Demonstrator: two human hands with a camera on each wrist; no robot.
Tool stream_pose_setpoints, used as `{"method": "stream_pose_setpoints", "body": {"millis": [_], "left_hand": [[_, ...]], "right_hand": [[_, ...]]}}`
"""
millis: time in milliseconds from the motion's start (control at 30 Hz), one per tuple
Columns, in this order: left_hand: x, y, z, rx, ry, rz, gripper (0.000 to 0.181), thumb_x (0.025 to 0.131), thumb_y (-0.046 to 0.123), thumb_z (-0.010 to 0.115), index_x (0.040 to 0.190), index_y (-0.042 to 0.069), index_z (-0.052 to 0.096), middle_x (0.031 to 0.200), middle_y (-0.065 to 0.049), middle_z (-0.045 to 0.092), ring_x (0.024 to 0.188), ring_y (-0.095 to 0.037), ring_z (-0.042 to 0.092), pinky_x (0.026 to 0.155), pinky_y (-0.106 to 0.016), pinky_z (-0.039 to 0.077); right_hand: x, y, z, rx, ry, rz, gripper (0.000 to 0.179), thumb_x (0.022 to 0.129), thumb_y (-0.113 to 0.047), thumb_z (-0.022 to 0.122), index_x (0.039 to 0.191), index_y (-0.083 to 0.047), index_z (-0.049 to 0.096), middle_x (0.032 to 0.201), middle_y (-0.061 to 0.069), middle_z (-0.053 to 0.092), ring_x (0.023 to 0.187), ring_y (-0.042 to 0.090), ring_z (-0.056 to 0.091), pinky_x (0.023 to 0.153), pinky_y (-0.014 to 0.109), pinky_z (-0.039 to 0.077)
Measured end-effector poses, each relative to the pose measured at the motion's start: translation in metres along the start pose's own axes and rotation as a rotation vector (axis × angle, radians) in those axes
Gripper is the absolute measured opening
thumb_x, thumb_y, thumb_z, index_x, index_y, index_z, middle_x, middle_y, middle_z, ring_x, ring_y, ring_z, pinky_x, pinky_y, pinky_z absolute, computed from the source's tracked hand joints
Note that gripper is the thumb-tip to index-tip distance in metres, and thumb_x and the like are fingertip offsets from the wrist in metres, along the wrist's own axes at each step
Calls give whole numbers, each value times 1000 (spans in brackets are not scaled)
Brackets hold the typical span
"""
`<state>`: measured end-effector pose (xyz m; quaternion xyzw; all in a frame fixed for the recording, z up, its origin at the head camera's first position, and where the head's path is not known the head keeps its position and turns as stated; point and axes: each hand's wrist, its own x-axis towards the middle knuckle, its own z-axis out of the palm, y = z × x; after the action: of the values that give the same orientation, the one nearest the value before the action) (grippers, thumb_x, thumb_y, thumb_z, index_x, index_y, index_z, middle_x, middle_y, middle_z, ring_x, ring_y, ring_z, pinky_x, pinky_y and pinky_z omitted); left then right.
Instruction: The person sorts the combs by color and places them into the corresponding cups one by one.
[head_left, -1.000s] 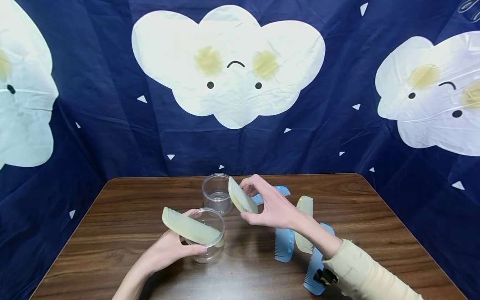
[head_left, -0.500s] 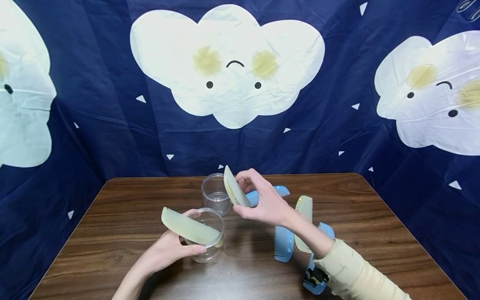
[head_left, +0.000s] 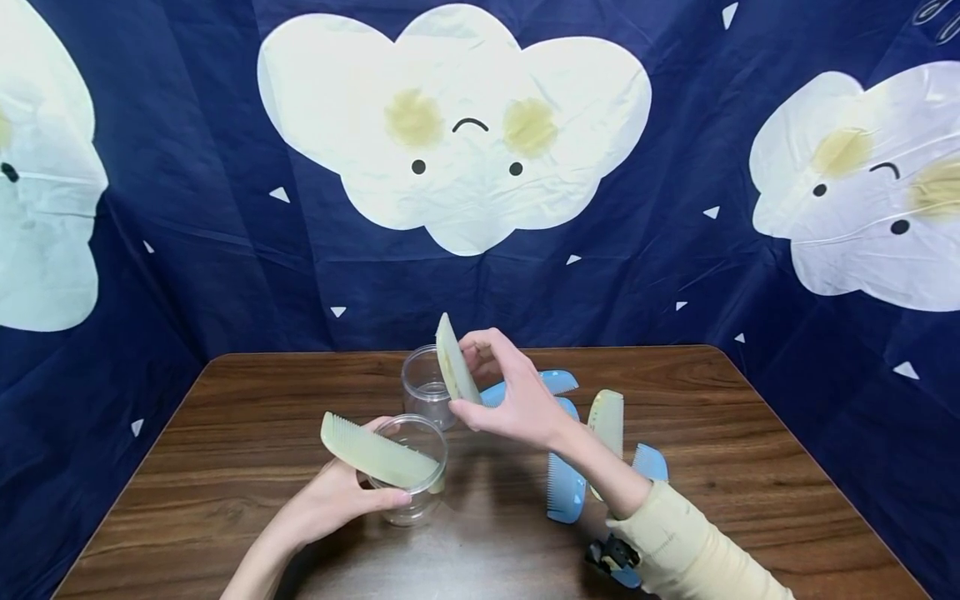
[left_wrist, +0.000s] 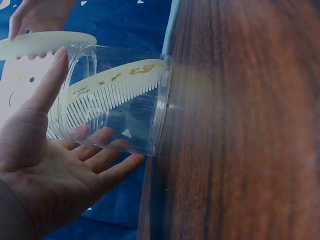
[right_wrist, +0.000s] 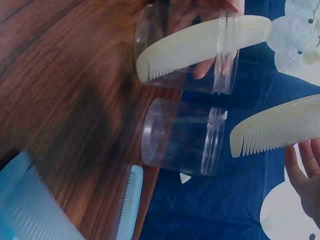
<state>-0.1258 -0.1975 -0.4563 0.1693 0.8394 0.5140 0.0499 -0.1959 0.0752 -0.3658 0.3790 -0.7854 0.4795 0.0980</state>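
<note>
Head | front jar (head_left: 407,512): cream comb (head_left: 378,454) partly inside | rear jar (head_left: 420,398): upright

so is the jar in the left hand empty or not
Not empty: a pale comb leans inside the clear jar, its upper end sticking out of the open top.

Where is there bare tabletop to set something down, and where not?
Bare table shows left of the left hand and right of the loose combs and right sleeve; a smaller patch separates the near jar from those combs. It is crowded beneath the right forearm, where those combs cluster, and just right of the far jar, where the right hand holds a comb.
</note>
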Motion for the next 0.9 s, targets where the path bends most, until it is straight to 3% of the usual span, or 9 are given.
{"method": "stream_pose_setpoints", "body": {"millis": [100, 333, 533, 667, 900], "left_hand": [[1, 0, 0, 1, -2, 3, 85, 83, 32, 86, 153, 23, 38, 157, -13, 48, 145, -32, 45, 103, -28, 48], [2, 1, 1, 1, -15, 7, 85, 84, 31, 85, 153, 22, 38, 157, -14, 49, 144, -37, 45, 100, -31, 50], [0, -1, 0, -14, -22, -21, 84, 84, 31, 85, 153, 22, 37, 158, -13, 47, 145, -37, 44, 98, -27, 50], [-5, -4, -2, -15, -14, -20, 83, 84, 29, 85, 153, 21, 38, 156, -12, 49, 140, -25, 50, 95, -23, 50], [-9, -10, -4, 0, -10, 89, 76, 87, 24, 83, 150, 23, 41, 149, -8, 56, 132, -4, 55, 98, -18, 48]], "right_hand": [[3, -4, 2, 25, 11, -13, 58, 82, -20, 81, 132, -20, 52, 115, 2, 62, 102, 15, 63, 90, 34, 58], [10, -14, 10, 80, 35, -49, 58, 82, -17, 80, 133, -16, 51, 117, 6, 63, 104, 17, 65, 93, 43, 59], [15, -23, 21, 114, 62, -60, 58, 82, -18, 79, 133, -14, 51, 117, 8, 62, 107, 16, 64, 95, 36, 58], [18, -27, 31, 141, 45, -63, 58, 83, -18, 79, 133, -15, 51, 117, 8, 62, 104, 15, 64, 93, 36, 59], [19, -31, 45, 196, 26, -69, 58, 83, -16, 80, 134, -16, 51, 114, 9, 62, 99, 13, 65, 90, 37, 60]]}}
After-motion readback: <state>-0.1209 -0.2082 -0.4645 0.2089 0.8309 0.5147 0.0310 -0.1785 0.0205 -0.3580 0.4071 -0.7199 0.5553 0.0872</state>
